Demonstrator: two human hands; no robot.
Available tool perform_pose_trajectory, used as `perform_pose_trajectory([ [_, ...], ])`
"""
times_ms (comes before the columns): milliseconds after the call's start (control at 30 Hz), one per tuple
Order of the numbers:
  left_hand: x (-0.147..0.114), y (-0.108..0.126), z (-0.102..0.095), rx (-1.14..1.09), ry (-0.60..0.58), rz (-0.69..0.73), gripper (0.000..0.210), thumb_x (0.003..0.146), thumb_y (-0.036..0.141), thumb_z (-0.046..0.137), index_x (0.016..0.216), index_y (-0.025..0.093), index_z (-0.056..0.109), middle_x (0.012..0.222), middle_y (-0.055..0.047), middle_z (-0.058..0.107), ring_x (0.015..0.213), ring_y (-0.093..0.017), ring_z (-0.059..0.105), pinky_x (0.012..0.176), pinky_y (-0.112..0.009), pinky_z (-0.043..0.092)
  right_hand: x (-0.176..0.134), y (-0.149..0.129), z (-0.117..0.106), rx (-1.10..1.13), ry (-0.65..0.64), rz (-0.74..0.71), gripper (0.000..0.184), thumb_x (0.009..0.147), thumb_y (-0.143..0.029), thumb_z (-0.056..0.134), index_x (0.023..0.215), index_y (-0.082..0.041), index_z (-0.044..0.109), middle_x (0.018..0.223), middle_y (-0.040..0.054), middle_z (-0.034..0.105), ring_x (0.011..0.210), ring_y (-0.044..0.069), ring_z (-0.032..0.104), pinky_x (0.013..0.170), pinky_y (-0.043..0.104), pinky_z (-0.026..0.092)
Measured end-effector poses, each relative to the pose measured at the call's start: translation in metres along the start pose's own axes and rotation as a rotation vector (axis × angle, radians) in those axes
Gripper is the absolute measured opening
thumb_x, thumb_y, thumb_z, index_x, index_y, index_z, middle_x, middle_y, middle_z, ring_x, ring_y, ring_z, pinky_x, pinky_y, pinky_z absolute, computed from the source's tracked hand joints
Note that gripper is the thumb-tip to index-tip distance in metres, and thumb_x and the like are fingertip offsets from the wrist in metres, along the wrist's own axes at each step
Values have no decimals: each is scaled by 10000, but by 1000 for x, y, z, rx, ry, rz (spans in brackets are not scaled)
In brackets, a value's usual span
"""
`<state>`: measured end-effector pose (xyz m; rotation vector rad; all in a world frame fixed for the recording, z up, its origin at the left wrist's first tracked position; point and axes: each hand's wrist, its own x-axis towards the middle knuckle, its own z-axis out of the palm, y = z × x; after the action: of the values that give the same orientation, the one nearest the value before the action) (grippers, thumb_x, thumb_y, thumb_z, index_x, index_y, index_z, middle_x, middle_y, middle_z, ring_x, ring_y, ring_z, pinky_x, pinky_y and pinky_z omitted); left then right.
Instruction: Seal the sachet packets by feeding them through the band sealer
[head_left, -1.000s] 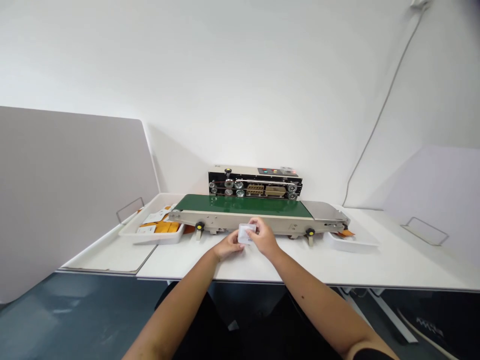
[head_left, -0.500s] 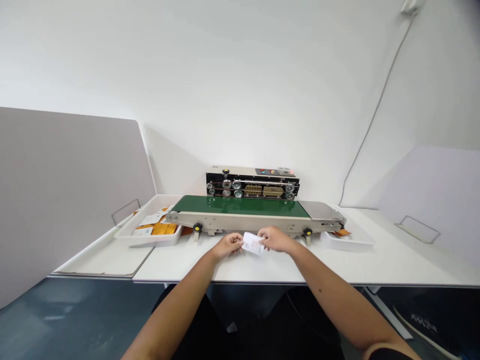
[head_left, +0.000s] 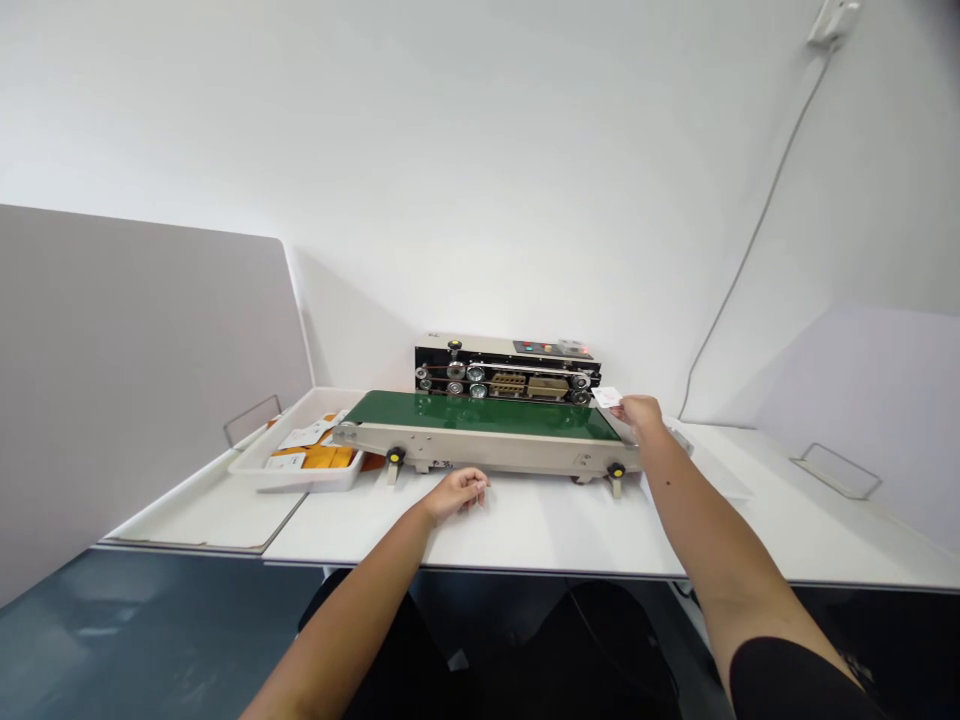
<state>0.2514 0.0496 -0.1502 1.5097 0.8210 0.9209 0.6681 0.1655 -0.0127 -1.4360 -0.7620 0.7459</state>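
Observation:
My right hand reaches over the right end of a band sealer and pinches a small white packet with printing on it. The packet is at the right end of the sealer's rollers, above the green conveyor belt. My left hand rests low in front of the conveyor, near the white table, fingers curled together with no item visible in them.
At the left, a white bin holds several orange and white packets. Another white bin is at the right, partly hidden by my arm. Grey partitions flank the table. A cable runs down the wall.
My right hand has carried the white packet up and right, from in front of the conveyor to the sealer's right end. My left hand has let go of it and stays in nearly the same place.

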Motion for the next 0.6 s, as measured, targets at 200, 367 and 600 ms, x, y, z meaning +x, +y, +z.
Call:
perform_pose_trajectory([
  [200, 0, 1, 0, -24, -8, 14, 469, 799, 554, 716, 951, 123, 616, 667, -34, 669, 467, -75, 457, 470, -199, 312, -2, 7, 43, -48, -107, 36, 135, 761, -121, 682, 894, -128, 659, 578, 56, 661, 588, 180, 698, 543, 209, 585],
  [367, 0, 0, 0, -33, -12, 1, 467, 814, 559, 702, 944, 120, 612, 641, -48, 680, 456, -77, 450, 471, -200, 293, -13, 7, 58, -104, -217, -14, 102, 775, -191, 701, 835, -115, 667, 662, 99, 703, 569, 173, 679, 531, 216, 563],
  [600, 2, -5, -3, 8, -22, 12, 481, 826, 580, 677, 950, 119, 620, 627, -39, 664, 463, -85, 461, 475, -203, 297, 2, 13, -21, -306, 122, -346, 308, 792, -343, 594, 1010, -164, 718, 902, 86, 738, 721, 203, 672, 700, 300, 546],
])
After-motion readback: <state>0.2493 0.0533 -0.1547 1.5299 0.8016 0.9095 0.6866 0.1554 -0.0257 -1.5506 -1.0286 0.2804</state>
